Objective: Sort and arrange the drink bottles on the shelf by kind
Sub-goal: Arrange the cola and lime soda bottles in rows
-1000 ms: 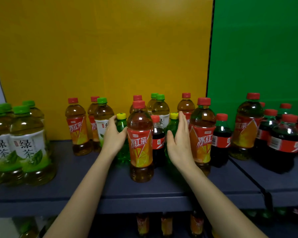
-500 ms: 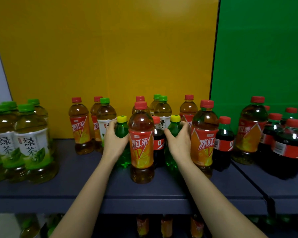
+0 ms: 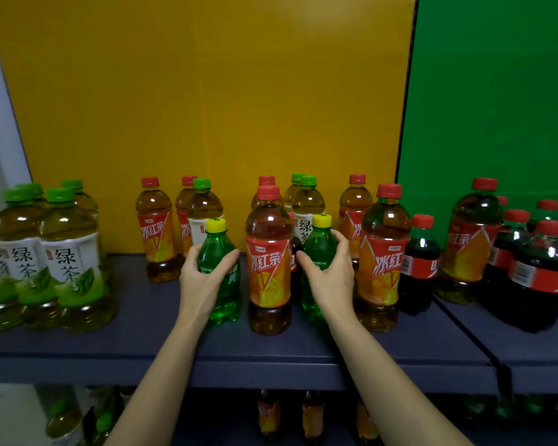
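Head view shows your left hand (image 3: 203,278) and right hand (image 3: 331,275), flat and open a second ago, now each wrapped around a small green soda bottle: the left one (image 3: 221,268), the right one (image 3: 318,249). Both flank a red iced-tea bottle (image 3: 268,259) on the dark blue shelf (image 3: 142,320), backed by yellow (image 3: 207,91) and green panels (image 3: 496,91).

shelf (image 3: 142,320): dark blue-grey, bottles stood upright on it
9 o'clock: green tea bottles (image 3: 68,252) grouped
12 o'clock: iced tea bottle (image 3: 269,262), 2 green soda bottles (image 3: 221,272)
3 o'clock: cola bottles (image 3: 538,275)
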Motion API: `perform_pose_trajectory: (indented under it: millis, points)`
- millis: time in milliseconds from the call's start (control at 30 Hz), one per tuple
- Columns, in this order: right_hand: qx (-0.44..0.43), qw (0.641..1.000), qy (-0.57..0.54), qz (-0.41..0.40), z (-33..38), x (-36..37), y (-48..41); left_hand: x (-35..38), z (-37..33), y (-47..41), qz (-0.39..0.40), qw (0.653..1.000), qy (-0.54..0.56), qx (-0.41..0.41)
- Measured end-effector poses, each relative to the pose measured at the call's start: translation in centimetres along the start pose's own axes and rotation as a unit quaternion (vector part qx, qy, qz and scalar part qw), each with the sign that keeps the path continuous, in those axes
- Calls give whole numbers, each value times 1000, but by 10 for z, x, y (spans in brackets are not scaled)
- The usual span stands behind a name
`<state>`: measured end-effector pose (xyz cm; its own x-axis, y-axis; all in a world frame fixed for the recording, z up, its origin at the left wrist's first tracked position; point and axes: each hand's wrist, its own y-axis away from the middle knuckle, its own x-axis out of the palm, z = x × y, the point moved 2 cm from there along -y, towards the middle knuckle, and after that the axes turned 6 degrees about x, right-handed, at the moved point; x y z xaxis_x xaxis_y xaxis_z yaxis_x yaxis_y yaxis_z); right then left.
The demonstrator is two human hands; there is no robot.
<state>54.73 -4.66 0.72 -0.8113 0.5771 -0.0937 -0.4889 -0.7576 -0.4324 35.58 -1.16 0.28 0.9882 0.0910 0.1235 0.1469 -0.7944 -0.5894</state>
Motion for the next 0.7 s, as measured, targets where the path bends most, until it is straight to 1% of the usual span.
perform_pose_trajectory:
  millis: [167, 267, 400, 600, 700]
  points:
    - [-9, 999, 23, 35, -6, -2, 12, -9, 3, 15, 15, 998, 38, -43]
    - [13, 998, 37, 41, -9, -3, 19, -13, 2, 23, 16, 998, 35, -45]
    - [41, 998, 23, 43, -10, -9, 34, -15, -2, 32, 30, 999, 7, -25]
    - [37, 998, -23, 41, -5, -31, 58, -12, -20, 56, 17, 999, 22, 22]
    - [35, 997, -62, 42, -2, -48, 68, -3, -35, 71, 11, 998, 49, 40]
